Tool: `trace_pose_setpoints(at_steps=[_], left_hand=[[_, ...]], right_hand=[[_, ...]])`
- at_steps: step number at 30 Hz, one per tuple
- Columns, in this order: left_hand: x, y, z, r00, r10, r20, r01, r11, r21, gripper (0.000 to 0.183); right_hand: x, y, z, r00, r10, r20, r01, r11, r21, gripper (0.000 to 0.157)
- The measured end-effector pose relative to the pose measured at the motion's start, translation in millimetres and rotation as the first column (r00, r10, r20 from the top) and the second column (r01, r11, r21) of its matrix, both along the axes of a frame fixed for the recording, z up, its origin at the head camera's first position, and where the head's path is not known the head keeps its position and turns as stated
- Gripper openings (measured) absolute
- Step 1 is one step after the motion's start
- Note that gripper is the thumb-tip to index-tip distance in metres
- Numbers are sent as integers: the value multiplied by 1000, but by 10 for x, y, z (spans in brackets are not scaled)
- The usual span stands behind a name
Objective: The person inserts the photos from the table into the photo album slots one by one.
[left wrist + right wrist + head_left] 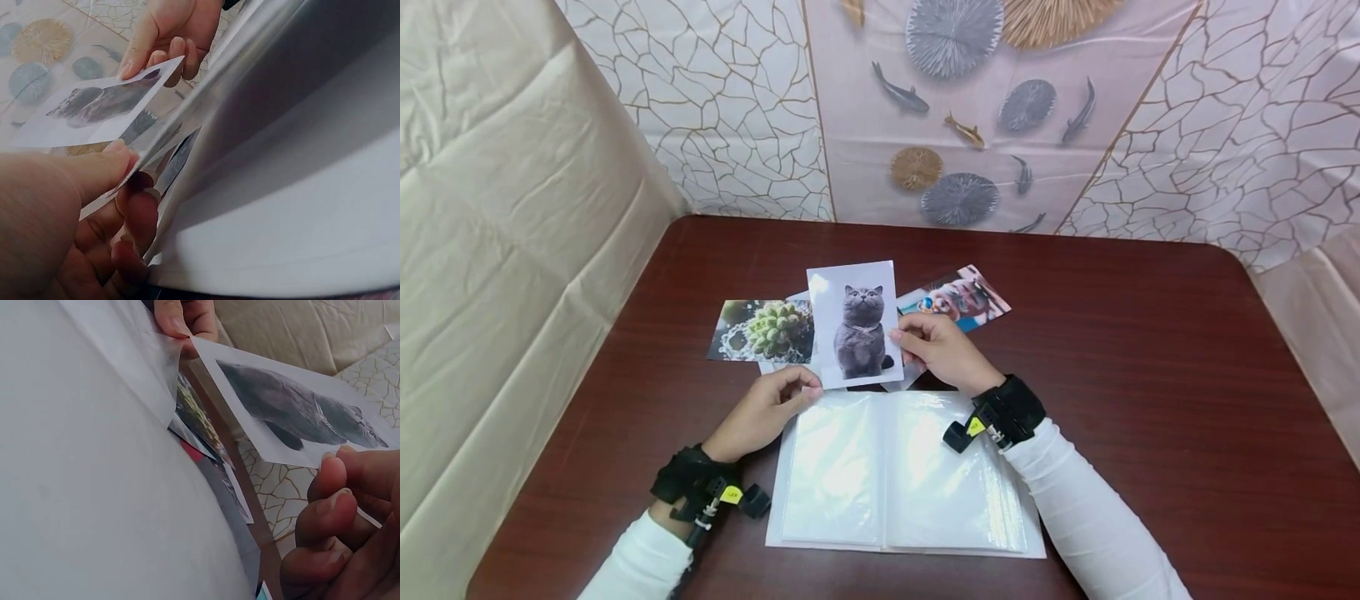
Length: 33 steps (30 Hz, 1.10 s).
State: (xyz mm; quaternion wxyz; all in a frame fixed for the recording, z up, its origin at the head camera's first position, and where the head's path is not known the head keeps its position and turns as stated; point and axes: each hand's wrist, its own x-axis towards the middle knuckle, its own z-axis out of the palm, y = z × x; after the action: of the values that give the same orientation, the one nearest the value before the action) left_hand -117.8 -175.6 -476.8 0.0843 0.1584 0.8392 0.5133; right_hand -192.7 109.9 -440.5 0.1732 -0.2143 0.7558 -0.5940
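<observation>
A dark red-brown tabletop [1150,400] spanned the lower frame. At bottom centre lay an open photo album [925,500]. Just above it, at frame centre, a grey-cat photo print [861,329] was held up. The left grip [762,412] pinched a clear sleeve [219,87] by its edge; whether it also held the print's lower-left corner was unclear. The right grip [951,354] pinched the print's right edge. A succulent photo [775,331] lay to the left. The print seemed light, springy and easily creased, best held by its edges; the sleeve seemed limp and slippery.
</observation>
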Motion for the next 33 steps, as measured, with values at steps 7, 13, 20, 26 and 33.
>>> trace_pose_setpoints(at_steps=[7, 13, 20, 26, 33], left_hand=[[12, 28, -2, 1000, -12, 12, 12, 1000, 28, 15], [17, 47, 7, 1000, 5, 6, -5, 999, 37, 13], [32, 51, 69, 1000, 23, 19, -24, 999, 40, 13], [86, 123, 305, 997, 67, 49, -69, 997, 41, 7], [83, 119, 308, 993, 99, 72, -105, 991, 79, 8]], right_hand=[[9, -34, -18, 999, 5, 41, -5, 1000, 2, 26], [3, -41, -64, 998, -54, 42, 55, 998, -9, 25], [17, -69, -64, 999, -31, 43, 30, 999, 24, 25], [8, -79, -52, 999, -26, 19, 25, 999, 33, 26], [2, -101, -27, 999, -44, 30, 43, 999, 17, 24]])
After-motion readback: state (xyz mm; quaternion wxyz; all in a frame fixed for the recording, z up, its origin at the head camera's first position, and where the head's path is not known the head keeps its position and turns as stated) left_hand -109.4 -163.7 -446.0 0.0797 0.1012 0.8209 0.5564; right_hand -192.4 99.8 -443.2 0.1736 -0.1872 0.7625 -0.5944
